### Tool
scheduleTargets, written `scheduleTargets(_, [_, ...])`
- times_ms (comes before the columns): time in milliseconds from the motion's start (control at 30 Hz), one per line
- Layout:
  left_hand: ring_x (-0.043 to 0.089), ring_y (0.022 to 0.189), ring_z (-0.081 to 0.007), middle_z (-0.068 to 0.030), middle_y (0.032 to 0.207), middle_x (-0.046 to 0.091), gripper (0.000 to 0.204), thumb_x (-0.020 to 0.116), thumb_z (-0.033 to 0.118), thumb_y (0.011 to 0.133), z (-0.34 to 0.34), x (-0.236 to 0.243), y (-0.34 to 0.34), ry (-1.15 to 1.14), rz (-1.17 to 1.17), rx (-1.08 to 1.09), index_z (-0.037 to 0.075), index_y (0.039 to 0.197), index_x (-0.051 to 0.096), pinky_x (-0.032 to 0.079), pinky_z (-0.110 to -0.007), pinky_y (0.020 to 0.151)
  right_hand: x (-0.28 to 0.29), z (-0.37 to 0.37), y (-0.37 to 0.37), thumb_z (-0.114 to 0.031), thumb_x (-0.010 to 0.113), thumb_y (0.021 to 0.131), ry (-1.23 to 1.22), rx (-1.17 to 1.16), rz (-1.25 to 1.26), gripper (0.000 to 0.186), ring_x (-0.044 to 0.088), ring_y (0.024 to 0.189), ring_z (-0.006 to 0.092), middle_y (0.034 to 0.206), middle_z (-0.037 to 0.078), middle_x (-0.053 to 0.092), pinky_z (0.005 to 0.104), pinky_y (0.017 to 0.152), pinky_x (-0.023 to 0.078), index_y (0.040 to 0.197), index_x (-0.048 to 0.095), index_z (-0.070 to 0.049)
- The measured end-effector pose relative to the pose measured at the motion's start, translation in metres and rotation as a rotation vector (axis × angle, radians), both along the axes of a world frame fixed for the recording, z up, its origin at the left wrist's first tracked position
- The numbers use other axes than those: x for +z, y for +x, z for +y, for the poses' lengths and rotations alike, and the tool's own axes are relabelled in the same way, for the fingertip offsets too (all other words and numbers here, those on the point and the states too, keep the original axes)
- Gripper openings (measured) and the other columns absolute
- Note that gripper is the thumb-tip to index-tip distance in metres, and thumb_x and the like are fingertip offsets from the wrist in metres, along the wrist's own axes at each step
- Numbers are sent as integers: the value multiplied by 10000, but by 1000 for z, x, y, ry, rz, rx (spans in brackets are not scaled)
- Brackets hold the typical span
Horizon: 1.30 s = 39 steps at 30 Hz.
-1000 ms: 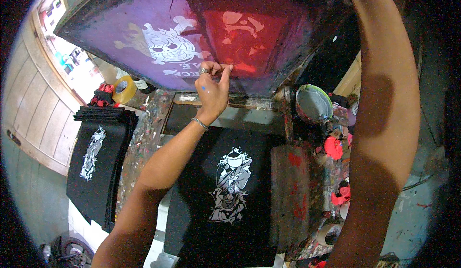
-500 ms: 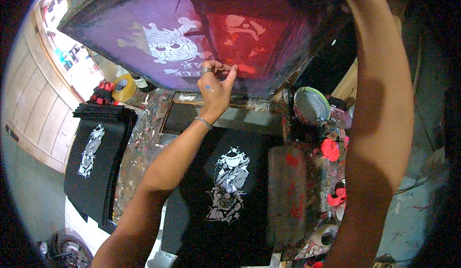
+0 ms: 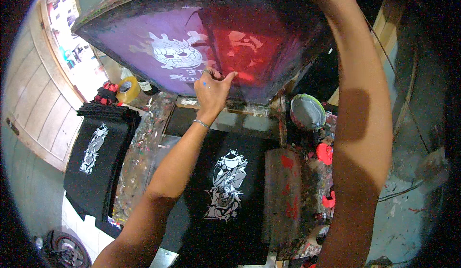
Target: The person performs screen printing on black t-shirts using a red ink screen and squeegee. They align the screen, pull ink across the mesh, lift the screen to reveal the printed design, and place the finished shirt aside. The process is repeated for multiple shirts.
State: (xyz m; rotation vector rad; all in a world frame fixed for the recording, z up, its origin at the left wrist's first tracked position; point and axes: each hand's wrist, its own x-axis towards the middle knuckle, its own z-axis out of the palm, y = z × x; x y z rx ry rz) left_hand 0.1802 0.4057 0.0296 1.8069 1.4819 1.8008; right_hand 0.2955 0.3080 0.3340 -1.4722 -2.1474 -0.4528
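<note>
Left hand (image 3: 212, 86) pinches at the raised screen's (image 3: 158, 32) underside in the upper frame. Right hand is out of view, so I cannot tell its grip. Wet red ink could smear onto the fingers and then mark the printed black shirt (image 3: 230, 191) below.

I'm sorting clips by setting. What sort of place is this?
Likely a small screen-printing workshop: a raised mesh screen with a skull stencil, a black printed shirt on the ink-spattered table, and a stack of printed shirts beside it.

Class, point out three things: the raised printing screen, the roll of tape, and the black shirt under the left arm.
printing screen (image 3: 144, 37), head view, purple mesh
roll of tape (image 3: 128, 90), head view, outer band
black shirt (image 3: 249, 229), head view, plain cloth below the print
</note>
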Motion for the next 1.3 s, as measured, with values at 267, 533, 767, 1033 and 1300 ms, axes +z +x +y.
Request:
scheduleTargets(267, [567,446,-253,-139,528,619,585,880,516,771,12,-8,-23,-24,244,38,30,567,627,467,-419,506,-2,-16,-5,-669,527,938,-35,-39,80,853,672,1067,514,1094,412,665,463,968,518,1062,697,158])
scheduleTargets(533, [644,520,-358,-192,585,642,544,845,503,815,16,-23,-29,178,343,60,39,619,639,492,-420,509,1,-20,-4,-683,499,946,-73,-38,51,868,673,1064,514,1099,408,668,468,970,520,1062,706,152])
scheduleTargets(767, [640,520,-348,-180,579,622,510,823,477,847,12,-31,-24,261,309,-108,53,645,623,491,-428,507,-1,-21,-4,-675,505,954,-83,-76,65,862,681,1076,494,1124,403,668,464,980,519,1092,701,153])
scheduleTargets(1033, [613,489,-363,-171,556,605,524,805,480,865,12,-25,-23,336,451,-29,55,634,603,475,-447,494,-2,-15,0,-673,505,956,-63,-82,70,856,680,1073,496,1113,403,670,457,980,521,1078,705,151])
scheduleTargets(1300, [578,447,-306,-158,548,601,435,761,359,941,-1,-18,-42,270,204,-6,36,685,624,460,-425,490,1,-21,-5,-680,491,956,-67,-39,34,851,691,1043,487,1073,388,686,461,949,524,1051,719,135])
